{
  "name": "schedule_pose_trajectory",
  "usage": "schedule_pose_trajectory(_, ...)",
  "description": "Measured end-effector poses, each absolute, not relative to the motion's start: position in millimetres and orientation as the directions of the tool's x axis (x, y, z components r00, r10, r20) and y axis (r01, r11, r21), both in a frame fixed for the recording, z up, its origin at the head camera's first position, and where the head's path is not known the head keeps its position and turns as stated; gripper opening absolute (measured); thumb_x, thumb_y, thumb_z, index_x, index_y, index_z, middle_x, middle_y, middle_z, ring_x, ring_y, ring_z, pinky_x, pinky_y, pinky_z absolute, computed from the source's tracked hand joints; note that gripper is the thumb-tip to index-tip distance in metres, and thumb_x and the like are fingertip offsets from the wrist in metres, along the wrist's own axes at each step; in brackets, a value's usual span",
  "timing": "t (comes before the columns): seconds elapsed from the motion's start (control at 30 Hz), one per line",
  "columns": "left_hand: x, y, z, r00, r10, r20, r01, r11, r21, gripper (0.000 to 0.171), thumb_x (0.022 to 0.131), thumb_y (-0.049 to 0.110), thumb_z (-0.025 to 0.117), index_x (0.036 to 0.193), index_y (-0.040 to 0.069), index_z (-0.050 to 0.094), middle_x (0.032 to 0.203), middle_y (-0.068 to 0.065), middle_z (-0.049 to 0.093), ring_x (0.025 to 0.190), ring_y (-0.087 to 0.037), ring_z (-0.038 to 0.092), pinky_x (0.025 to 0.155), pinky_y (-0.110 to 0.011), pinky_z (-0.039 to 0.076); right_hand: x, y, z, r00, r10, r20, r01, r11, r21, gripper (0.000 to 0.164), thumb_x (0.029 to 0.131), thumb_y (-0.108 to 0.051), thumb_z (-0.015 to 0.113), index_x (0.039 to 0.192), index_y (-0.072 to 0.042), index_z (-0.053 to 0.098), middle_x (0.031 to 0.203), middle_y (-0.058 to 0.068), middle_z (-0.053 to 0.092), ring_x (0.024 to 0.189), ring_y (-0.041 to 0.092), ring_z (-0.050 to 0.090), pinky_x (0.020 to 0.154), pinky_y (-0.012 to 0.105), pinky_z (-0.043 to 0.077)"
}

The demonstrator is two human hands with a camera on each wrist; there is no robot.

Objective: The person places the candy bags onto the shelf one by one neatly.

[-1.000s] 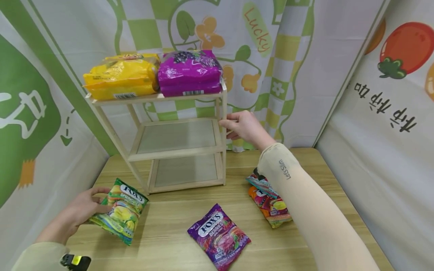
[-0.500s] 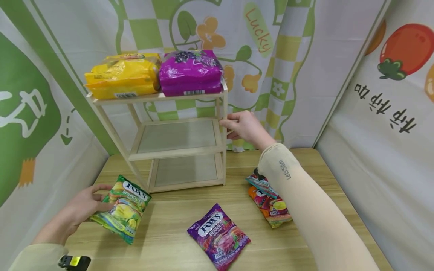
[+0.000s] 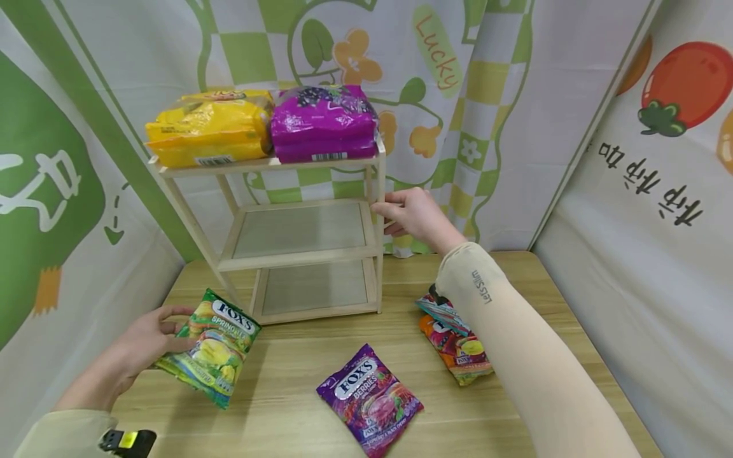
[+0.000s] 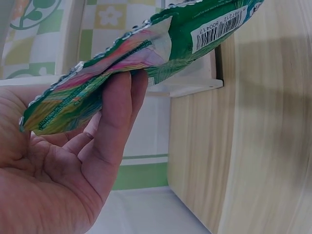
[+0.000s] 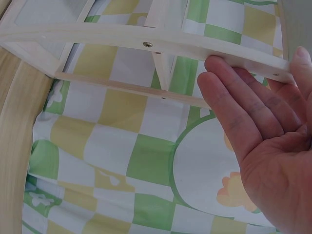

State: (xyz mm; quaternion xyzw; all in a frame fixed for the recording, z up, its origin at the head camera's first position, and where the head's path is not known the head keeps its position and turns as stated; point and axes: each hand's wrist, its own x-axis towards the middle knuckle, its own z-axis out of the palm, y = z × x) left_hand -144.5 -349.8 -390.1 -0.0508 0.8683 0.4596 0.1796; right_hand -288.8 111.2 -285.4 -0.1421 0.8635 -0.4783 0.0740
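My left hand [image 3: 150,343] pinches a green FOX'S candy bag [image 3: 214,353] by its left edge, thumb on the printed front and fingers behind. The bag is tilted and held above the table. In the left wrist view the back of the candy bag [image 4: 209,36] shows its barcode. At the three-tier wooden shelf [image 3: 298,257], my right hand [image 3: 415,216] holds the right front post. In the right wrist view fingertips [image 5: 214,66] lie along the post, with the thumb on its other side. A purple FOX'S candy bag [image 3: 371,399] lies flat on the table in front.
A yellow bag [image 3: 209,130] and a magenta bag [image 3: 323,124] stand on the shelf's top. An orange candy bag [image 3: 455,350] and a light blue packet [image 3: 442,313] overlap beside my right forearm. Printed curtains [image 3: 498,127] enclose the wooden table [image 3: 286,381].
My left hand has raised the green candy bag slightly, moving it a little right toward the shelf. The right hand keeps its place on the post.
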Motion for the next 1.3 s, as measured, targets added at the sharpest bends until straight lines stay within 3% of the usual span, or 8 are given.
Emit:
schedule_pose_trajectory(0.1,-145,-348,-389,-0.932,0.081,-0.353,-0.248,0.568,0.785,0.082,0.098,0.017,0.068,0.157,-0.009,0.016,0.135,-0.039,0.051,0.09,-0.023,0.068,0.073,-0.036,0.059,-288,111,-285,-0.949,-0.316,0.006,-0.174,0.506,-0.845,0.058,0.101,-0.041,0.064,0.147,-0.006,0.055,0.139,0.014,0.064,0.093,0.021,0.075,0.083,0.034,0.064)
schedule_pose_trajectory(0.23,-144,-346,-387,-0.94,0.089,-0.33,-0.231,0.546,0.805,0.083,0.097,0.016,0.069,0.157,-0.007,0.017,0.124,-0.026,0.062,0.088,-0.024,0.069,0.073,-0.035,0.06,-289,111,-285,-0.949,-0.316,0.003,-0.172,0.508,-0.844,0.057,0.101,-0.041,0.064,0.146,-0.006,0.056,0.138,0.014,0.064,0.093,0.021,0.075,0.083,0.034,0.064)
schedule_pose_trajectory(0.6,-144,-337,-381,-0.953,0.114,-0.281,-0.195,0.479,0.856,0.08,0.096,0.011,0.069,0.156,-0.006,0.019,0.106,-0.012,0.069,0.082,-0.024,0.071,0.07,-0.037,0.062,-289,111,-285,-0.948,-0.318,0.003,-0.173,0.507,-0.844,0.057,0.101,-0.041,0.064,0.147,-0.007,0.055,0.14,0.014,0.063,0.094,0.021,0.075,0.083,0.034,0.064)
schedule_pose_trajectory(1.3,-145,-327,-371,-0.962,0.12,-0.245,-0.163,0.465,0.87,0.079,0.096,0.011,0.07,0.156,-0.005,0.021,0.116,-0.019,0.063,0.086,-0.022,0.07,0.072,-0.038,0.063,-291,112,-287,-0.948,-0.319,0.01,-0.179,0.505,-0.844,0.057,0.102,-0.04,0.064,0.147,-0.006,0.055,0.143,0.015,0.061,0.094,0.022,0.075,0.084,0.034,0.064)
